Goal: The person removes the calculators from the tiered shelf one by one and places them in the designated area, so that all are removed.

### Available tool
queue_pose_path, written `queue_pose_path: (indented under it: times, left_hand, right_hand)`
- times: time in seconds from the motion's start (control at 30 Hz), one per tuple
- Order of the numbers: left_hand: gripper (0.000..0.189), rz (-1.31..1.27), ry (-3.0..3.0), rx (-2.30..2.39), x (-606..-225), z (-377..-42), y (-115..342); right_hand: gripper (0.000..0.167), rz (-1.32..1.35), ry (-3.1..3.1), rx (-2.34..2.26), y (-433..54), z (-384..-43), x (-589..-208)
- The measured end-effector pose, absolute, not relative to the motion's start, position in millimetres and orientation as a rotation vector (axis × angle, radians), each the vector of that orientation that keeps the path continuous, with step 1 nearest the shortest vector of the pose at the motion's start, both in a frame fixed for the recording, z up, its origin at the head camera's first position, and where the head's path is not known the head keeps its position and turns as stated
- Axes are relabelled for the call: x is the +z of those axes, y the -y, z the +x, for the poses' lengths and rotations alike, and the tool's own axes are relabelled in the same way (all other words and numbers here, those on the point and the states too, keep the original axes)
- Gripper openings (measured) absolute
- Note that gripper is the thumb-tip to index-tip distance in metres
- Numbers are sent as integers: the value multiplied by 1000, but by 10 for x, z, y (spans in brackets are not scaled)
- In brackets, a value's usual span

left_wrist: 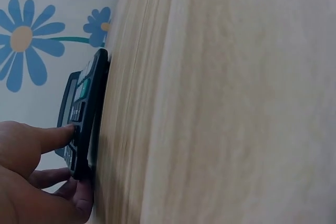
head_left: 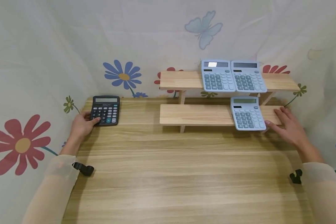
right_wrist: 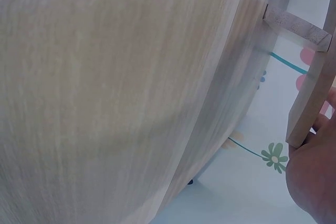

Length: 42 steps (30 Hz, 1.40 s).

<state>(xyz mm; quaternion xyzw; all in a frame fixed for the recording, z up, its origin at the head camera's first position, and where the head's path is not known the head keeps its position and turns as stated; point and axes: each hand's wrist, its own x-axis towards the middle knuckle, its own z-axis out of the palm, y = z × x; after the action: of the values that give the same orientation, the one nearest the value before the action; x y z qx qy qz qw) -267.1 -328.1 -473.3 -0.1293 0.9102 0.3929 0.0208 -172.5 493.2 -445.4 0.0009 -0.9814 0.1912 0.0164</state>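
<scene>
On the left of the table, my left hand (head_left: 82, 123) pinches a black calculator (head_left: 105, 110) by its left side. In the left wrist view, the thumb lies on the keys of the calculator (left_wrist: 79, 111) and fingers reach under its edge. My right hand (head_left: 289, 126) rests on the right end of the lower shelf (head_left: 194, 114), its thumb beside the lower right corner of a light blue calculator (head_left: 248, 113). Whether thumb and calculator touch is unclear. The right wrist view shows the hand (right_wrist: 315, 174) against the shelf end, most fingers hidden.
Two more light blue calculators, a left one (head_left: 218, 76) and a right one (head_left: 248, 77), lean side by side on the upper shelf (head_left: 180, 80). The two-tier wooden rack stands at the back of the wood-grain table (head_left: 184, 180), before a flowered curtain (head_left: 156, 34).
</scene>
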Motion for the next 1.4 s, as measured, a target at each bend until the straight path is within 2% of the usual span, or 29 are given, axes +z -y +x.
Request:
queue_pose_path:
  times: [0.7, 1.07, 1.27, 1.4]
  left_hand:
    - [66, -430, -2908, 1175, -4779, -2675, 3277]
    - [70, -455, -2899, 1169, -4778, -2661, 3266]
    - [82, -404, -2920, 1126, -4604, -2585, 3234]
    - [85, -255, -3008, 1100, -4337, -2472, 3065]
  right_hand:
    - [89, 29, 3054, 566, -4919, -1740, -4411]
    - [89, 26, 3049, 578, -4938, -1738, -4459]
    - [89, 32, 3050, 579, -4942, -1746, -4468]
    - [90, 25, 3046, 588, -4940, -1734, -4457]
